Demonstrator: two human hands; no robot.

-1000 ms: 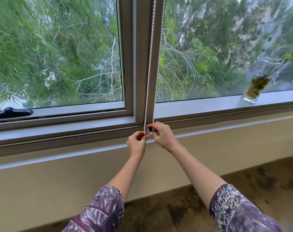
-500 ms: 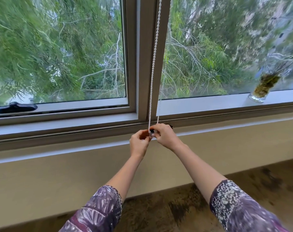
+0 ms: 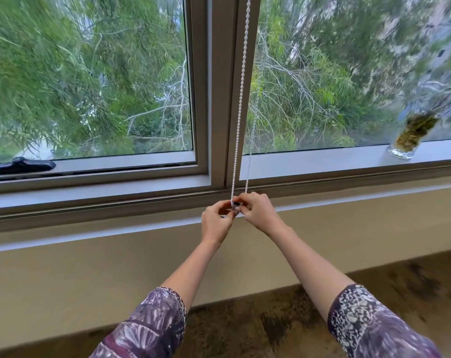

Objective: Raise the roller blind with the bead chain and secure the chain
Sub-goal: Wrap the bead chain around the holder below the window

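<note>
**Chain pulled straight at the sill, both hands working the small dark fitting**

Nearest the camera, two patterned sleeves frame the forearms, which converge on one spot at the foot of the window. The left hand (image 3: 215, 219) has its fingers curled in and pinched narrow at the bottom of the bead chain (image 3: 241, 99); the right hand (image 3: 256, 211) is closed the same way, thumb and fingertips pressed onto a small dark fitting (image 3: 236, 203) at the loop's lowest point. How the fitting grips the beads cannot be told, as the fingers cover most of it.

Compared with a second ago, the hands sit at the same place against the sill ledge (image 3: 116, 200), but the chain's two strands now run tighter and closer together up the central mullion (image 3: 220, 99); the view has also shifted slightly, which accounts for part of the difference. The dark piece shows a little more clearly between the fingertips than before.

Beyond the hands, both panes are uncovered and no blind fabric appears anywhere, so the raising looks done and the securing step is in hand. Farther off, a black window handle (image 3: 23, 165) lies at the left and a glass jar with plant cuttings (image 3: 410, 138) stands on the right ledge, well apart from the chain
</note>
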